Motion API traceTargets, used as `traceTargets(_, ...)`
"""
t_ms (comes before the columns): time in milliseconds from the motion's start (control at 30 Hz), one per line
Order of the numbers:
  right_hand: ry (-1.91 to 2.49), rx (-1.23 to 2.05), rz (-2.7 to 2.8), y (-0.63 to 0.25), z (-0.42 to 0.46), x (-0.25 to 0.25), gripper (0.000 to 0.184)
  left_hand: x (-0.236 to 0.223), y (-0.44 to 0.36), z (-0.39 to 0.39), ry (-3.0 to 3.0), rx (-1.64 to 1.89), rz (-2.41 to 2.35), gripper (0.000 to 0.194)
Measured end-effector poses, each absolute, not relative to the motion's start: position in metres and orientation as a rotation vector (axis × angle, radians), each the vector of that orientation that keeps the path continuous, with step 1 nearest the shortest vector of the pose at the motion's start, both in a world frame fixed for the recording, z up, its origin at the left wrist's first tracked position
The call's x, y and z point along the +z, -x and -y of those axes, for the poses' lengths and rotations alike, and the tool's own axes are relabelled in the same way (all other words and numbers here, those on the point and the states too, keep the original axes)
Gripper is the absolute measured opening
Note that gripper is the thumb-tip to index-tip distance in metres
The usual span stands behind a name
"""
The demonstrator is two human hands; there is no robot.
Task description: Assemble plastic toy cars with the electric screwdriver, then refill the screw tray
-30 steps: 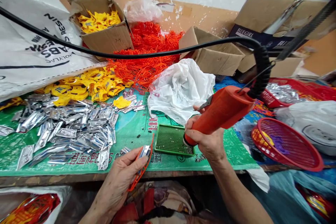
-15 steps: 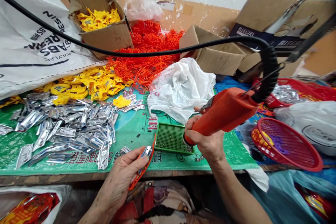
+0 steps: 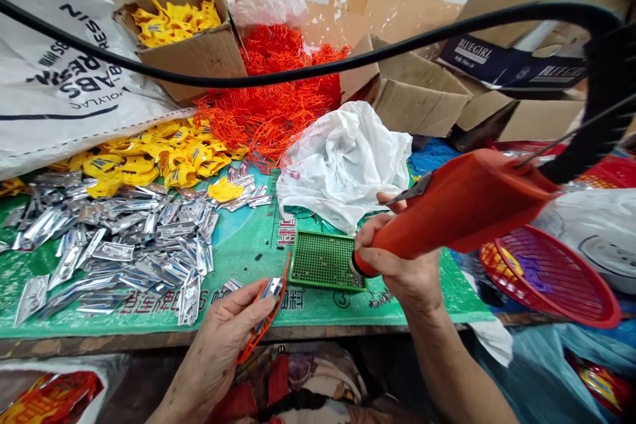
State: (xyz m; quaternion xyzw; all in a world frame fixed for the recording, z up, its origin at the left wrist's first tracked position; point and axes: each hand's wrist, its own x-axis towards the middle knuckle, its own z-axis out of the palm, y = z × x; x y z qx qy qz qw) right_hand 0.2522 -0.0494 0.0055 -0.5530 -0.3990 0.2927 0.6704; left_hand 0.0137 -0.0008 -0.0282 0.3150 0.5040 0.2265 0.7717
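Fingers [image 3: 243, 298] of left hand [image 3: 221, 334] pinch shiny silver-blue plate [image 3: 271, 287], thin orange plastic strip [image 3: 272, 319] alongside, both slanting up-right at bench's [image 3: 124, 343] front edge; right hand [image 3: 412, 278] grips orange-red corded tool [image 3: 462, 205], tip right of plate, by green mesh tray [image 3: 314, 258] (contact unclear).

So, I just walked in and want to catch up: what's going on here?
A person at a bench holds a silver part and an orange strip in the left hand. The right hand grips a red tool, its tip at the right end of the green tray; whether they touch is unclear. A silver heap lies left, yellow pieces behind it.
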Motion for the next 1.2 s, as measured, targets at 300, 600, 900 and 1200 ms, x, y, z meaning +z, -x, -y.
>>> traceTargets(300,1.259,0.678,0.878,-0.250,0.051,0.002,0.022,-0.033,-0.012,-0.001,-0.753,0.440,-1.055,0.035)
traceTargets(600,1.263,0.657,0.882,-0.252,0.053,-0.007,0.022,-0.034,-0.012,0.001,-0.740,0.453,-1.038,0.035)
traceTargets(900,1.232,0.687,0.927,-0.249,0.059,-0.001,0.019,-0.034,-0.011,0.000,-0.712,0.427,-1.017,0.034)
traceTargets(1200,1.221,0.735,0.926,-0.247,0.064,-0.004,0.035,-0.037,-0.012,-0.003,-0.708,0.390,-1.003,0.037)
